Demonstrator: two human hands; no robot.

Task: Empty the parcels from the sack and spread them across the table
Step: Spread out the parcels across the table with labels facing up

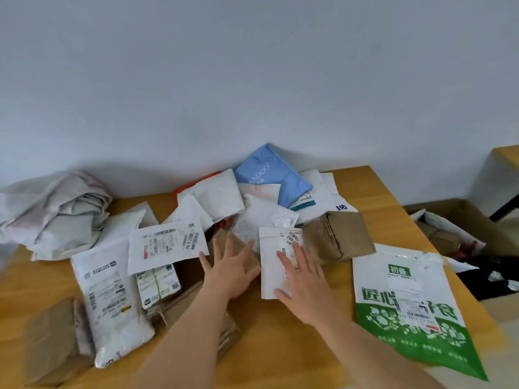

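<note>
Your left hand (230,268) and right hand (302,282) lie nearest, both flat with fingers spread, so neither grip is clenched or grasping. Your left presses a brown paper parcel (238,248); your right rests on a small white mailer (276,265), likely to slide them apart. Around them the parcels sit heaped mid-counter: a labelled white envelope (165,245) overlapping a long white bag (109,299), a brown padded packet (337,237) just beside your right hand, and a blue pouch (273,175) leaning on the wall. One green-and-white bag (407,307) already lies apart on the right. Your emptied sack (53,209) sits crumpled at the far left of the counter (286,343). I judge the spreading only half done.
</note>
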